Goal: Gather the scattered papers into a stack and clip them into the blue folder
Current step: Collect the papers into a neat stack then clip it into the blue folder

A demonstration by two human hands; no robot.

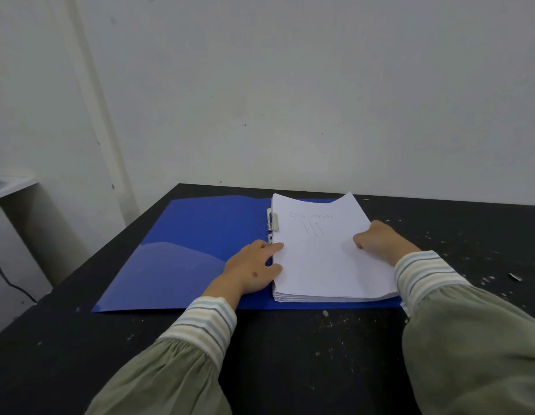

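Head: paper stack between fingers.

A blue folder lay open flat on the black table, its inside pocket on the left half. A squared stack of white papers rested on the right half, its left edge against the metal clip at the spine. The top sheet bore faint handwriting and three pen strokes.

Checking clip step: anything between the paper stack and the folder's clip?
Nothing visible. The stack already lies on the open folder, its left edge against the clip. Left hand and right hand rest on it.
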